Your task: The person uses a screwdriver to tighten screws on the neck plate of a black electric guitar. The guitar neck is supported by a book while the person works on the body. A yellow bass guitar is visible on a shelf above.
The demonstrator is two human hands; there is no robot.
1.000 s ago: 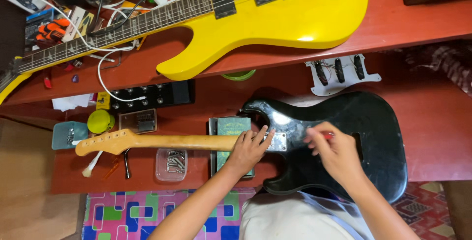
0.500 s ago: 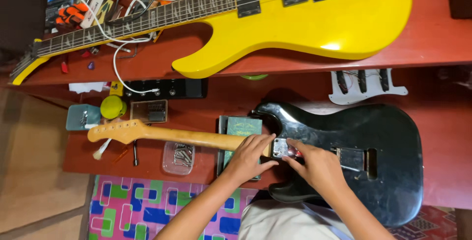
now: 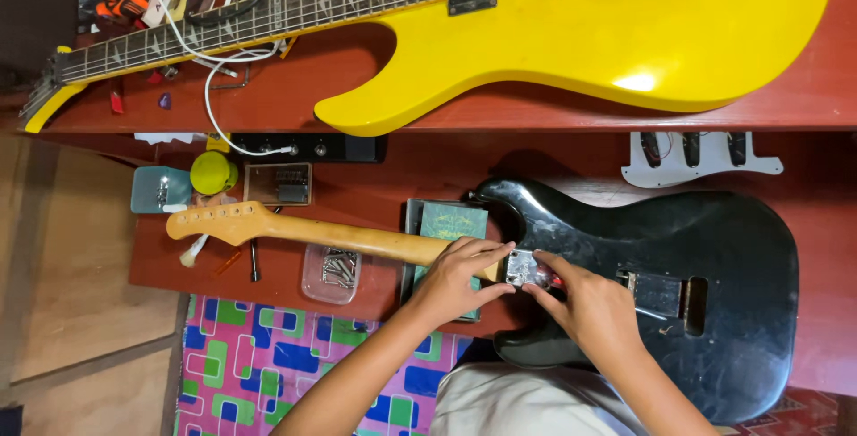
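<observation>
Two bare hands of mine meet at the joint where the neck enters the glossy black solid guitar body (image 3: pixel 705 311), which lies face down across the red wooden bench (image 3: pixel 821 97), right of centre and nearest to me. My left hand (image 3: pixel 460 280) lies over the heel of the pale maple guitar neck (image 3: pixel 357 238), fingers curled loosely round it and pressing it down. My right hand (image 3: pixel 589 307) sits just beside it on the body, thumb and forefinger pinched narrow on the small shiny metal neck plate (image 3: pixel 522 266); something red shows at the fingertips, but I cannot tell what it is.

Under the neck, beneath my left hand, lies a flat green box (image 3: pixel 451 222). Further along, below the neck, stands a clear plastic tub of metal screws (image 3: pixel 332 271), and the neck's headstock (image 3: pixel 219 220) points towards the bench's left end. Near it sit a round yellow-green ball (image 3: pixel 214 173), a small teal tray (image 3: pixel 161 189) and a brown framed pickup part (image 3: pixel 279 183).

Close to my lap a bright mat of pink, green and blue patches (image 3: pixel 268 356) covers the floor.

Beyond the black body, a white pickguard with three dark pickups (image 3: pixel 705 155) rests on the bench. On the raised red shelf at the back lies a glossy yellow electric guitar (image 3: pixel 625 25), its dark fretboard running left, with a white cable (image 3: pixel 214 88) looping beside it.
</observation>
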